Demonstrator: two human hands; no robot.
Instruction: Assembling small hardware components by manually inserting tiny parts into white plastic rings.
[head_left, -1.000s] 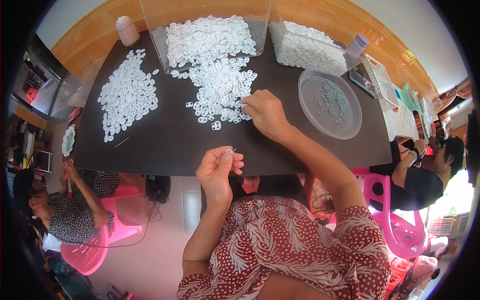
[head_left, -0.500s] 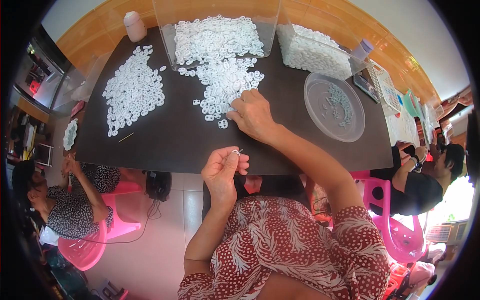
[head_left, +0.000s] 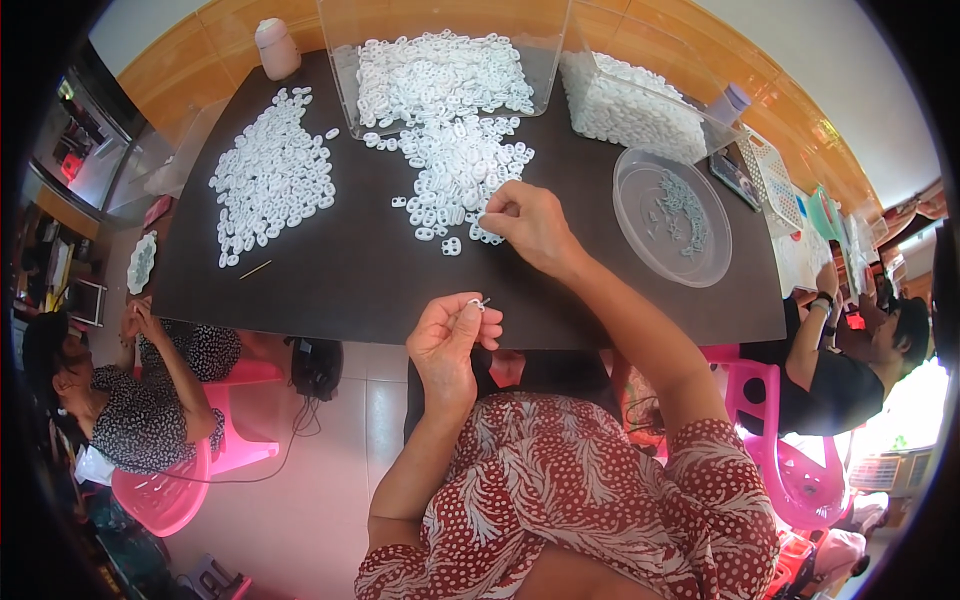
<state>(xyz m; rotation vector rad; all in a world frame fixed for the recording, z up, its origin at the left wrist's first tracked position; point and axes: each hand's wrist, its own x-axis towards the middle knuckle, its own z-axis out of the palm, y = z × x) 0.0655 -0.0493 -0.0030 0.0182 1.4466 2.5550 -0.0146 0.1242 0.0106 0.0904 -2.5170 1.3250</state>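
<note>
One white piece (head_left: 474, 305), probably light, stiff plastic best gripped by its rim, is pinched by the left hand (head_left: 447, 342) near the table (head_left: 345, 295) edge; right hand (head_left: 537, 228) is held, fingers curled, at the two-holed white pieces (head_left: 455, 170), any pinch untellable.

The left hand (head_left: 445, 335) is raised with its forearm (head_left: 420, 450) steep, the thumb (head_left: 467, 322) pressed in a pinch and the other fingers (head_left: 490, 328) curled. The right arm (head_left: 640, 335) slants forward and leftward, reaching farther out; the right hand (head_left: 537, 230) is back uppermost, its wrist (head_left: 572, 266) nearly straight, index and thumb bent toward each other. The hands are apart.
</note>
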